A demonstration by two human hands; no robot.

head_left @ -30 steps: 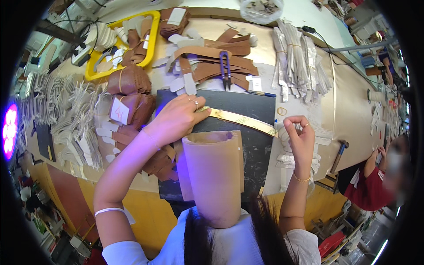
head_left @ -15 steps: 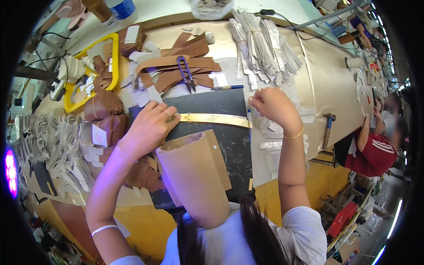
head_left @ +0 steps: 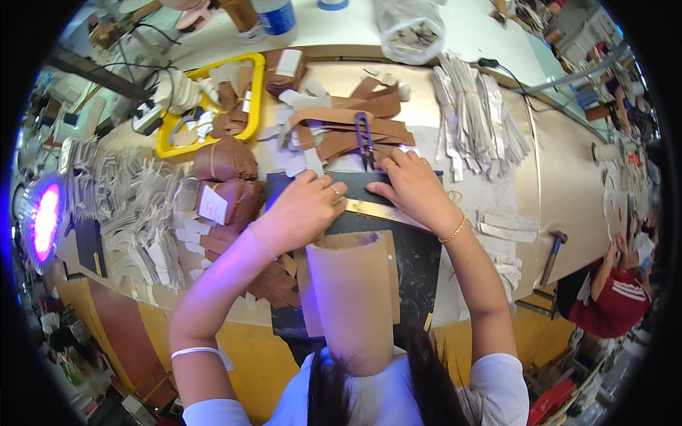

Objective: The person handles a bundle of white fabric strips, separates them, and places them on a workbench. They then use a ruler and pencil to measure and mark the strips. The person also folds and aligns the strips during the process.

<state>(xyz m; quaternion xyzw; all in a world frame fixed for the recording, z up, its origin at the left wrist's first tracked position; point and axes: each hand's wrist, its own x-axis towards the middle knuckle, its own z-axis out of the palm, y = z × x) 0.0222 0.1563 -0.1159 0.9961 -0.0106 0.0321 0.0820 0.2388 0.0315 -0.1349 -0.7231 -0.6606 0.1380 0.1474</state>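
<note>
On a dark work board [head_left: 412, 277] lies a narrow pale-gold strip [head_left: 383, 211]. My left hand [head_left: 302, 211] is closed on its left end, fingers bent and pressed together. My right hand [head_left: 415, 188] reaches over the strip toward the board's far edge, fingers stretched and thumb apart. Its fingertips are beside the tips of purple-handled thread snips [head_left: 364, 138]; what lies under them is hidden. Brown strips [head_left: 383, 133] are heaped under the snips. A curved tan sheet [head_left: 355, 291] stands between my forearms, against my body.
A yellow tray [head_left: 261, 89] of scraps stands far left, with brown bundles [head_left: 226, 160] before it. Pale bundled strips [head_left: 469, 106] lie far right. Grey-white pieces [head_left: 135, 206] fill the left side. A hammer [head_left: 554, 257] rests at right, near another person in red [head_left: 611, 298].
My right hand has come down from a raised, curled pose and moved inward over the strip, its fingers opening out. My left hand stays at the strip's end. The whole view has shifted.
</note>
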